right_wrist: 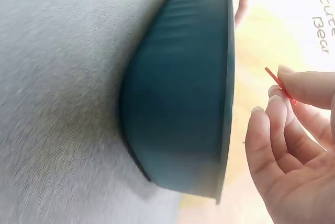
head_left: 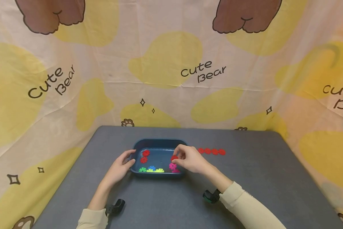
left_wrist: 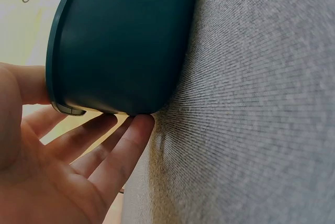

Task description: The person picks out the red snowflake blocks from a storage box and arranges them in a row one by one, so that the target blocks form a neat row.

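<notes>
A dark blue plastic tray [head_left: 160, 175] sits on the table with several notched plastic discs in it. My left hand [head_left: 118, 168] holds the tray's left end, its thumb at the rim and its fingertips [left_wrist: 140, 124] against the outer wall. Over the tray's right side, my right hand [head_left: 190, 158] pinches a thin red notched disc [right_wrist: 280, 84] between thumb and fingers. Inside lie two red discs [head_left: 146, 153] at the left, green [head_left: 143, 169], blue [head_left: 151, 167] and yellow discs [head_left: 159, 170] along the front, and pink discs [head_left: 172, 166] at the right.
Several red discs [head_left: 214, 151] form a row on the grey table [head_left: 246, 165], right of the tray and beyond my right hand. A printed cloth [head_left: 165, 63] hangs behind the table and along its sides. Each wrist wears a black camera band [head_left: 115, 207].
</notes>
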Available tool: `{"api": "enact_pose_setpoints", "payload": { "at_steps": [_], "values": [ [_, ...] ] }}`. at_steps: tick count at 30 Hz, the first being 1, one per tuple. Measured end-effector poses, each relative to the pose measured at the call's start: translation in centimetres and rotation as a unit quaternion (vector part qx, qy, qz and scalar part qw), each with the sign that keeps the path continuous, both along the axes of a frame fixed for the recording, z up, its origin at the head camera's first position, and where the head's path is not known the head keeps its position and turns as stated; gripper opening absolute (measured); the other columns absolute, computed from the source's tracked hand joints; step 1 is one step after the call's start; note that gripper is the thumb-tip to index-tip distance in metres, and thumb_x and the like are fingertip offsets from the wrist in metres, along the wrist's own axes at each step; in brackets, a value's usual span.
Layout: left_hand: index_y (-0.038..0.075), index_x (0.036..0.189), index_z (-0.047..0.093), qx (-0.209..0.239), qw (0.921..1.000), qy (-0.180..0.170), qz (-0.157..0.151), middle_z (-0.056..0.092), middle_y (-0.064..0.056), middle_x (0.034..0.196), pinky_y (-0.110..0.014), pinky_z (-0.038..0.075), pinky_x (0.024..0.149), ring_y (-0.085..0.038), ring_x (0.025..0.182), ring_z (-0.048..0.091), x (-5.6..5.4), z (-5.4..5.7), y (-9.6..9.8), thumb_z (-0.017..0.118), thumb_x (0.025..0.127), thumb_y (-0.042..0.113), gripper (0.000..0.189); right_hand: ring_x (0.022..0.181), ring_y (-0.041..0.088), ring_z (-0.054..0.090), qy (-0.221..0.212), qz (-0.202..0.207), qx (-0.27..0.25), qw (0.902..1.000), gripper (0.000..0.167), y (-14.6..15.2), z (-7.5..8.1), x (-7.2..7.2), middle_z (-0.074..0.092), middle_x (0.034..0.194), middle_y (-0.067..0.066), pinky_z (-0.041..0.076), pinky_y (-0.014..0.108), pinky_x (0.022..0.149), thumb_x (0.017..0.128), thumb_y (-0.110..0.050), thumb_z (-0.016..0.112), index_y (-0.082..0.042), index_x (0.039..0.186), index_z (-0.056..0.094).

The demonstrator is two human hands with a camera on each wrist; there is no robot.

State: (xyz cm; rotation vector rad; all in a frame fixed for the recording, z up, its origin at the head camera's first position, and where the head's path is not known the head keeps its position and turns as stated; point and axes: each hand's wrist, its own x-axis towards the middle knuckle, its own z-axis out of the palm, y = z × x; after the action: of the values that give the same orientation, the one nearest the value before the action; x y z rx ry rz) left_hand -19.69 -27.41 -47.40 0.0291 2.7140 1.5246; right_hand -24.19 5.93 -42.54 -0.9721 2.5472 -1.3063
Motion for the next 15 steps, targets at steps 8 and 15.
{"api": "enact_pose_setpoints", "payload": {
  "at_steps": [8, 15],
  "values": [
    [0.012, 0.151, 0.044, -0.001, 1.0000, -0.003, 0.003, 0.033, -0.024, 0.159, -0.059, 0.045, 0.102, -0.051, 0.139, 0.041, 0.0, -0.1, 0.0, 0.056, 0.105, 0.020, 0.048, 0.064, 0.013, 0.058, -0.005, -0.024, -0.007, 0.9997, 0.019, 2.6, 0.3, 0.8, 0.062, 0.076, -0.007, 0.051, 0.030, 0.060, 0.089, -0.019, 0.081, -0.018, 0.101, 0.066],
    [0.012, 0.151, 0.044, -0.002, 1.0000, -0.004, 0.005, 0.034, -0.023, 0.159, -0.059, 0.046, 0.102, -0.050, 0.140, 0.041, 0.0, -0.1, 0.1, 0.056, 0.105, 0.019, 0.048, 0.068, 0.017, 0.060, -0.022, -0.074, -0.018, 0.9969, 0.019, 5.4, -0.4, 0.5, 0.064, 0.078, -0.004, 0.051, 0.030, 0.061, 0.087, -0.019, 0.082, -0.018, 0.099, 0.067]
  ]
}}
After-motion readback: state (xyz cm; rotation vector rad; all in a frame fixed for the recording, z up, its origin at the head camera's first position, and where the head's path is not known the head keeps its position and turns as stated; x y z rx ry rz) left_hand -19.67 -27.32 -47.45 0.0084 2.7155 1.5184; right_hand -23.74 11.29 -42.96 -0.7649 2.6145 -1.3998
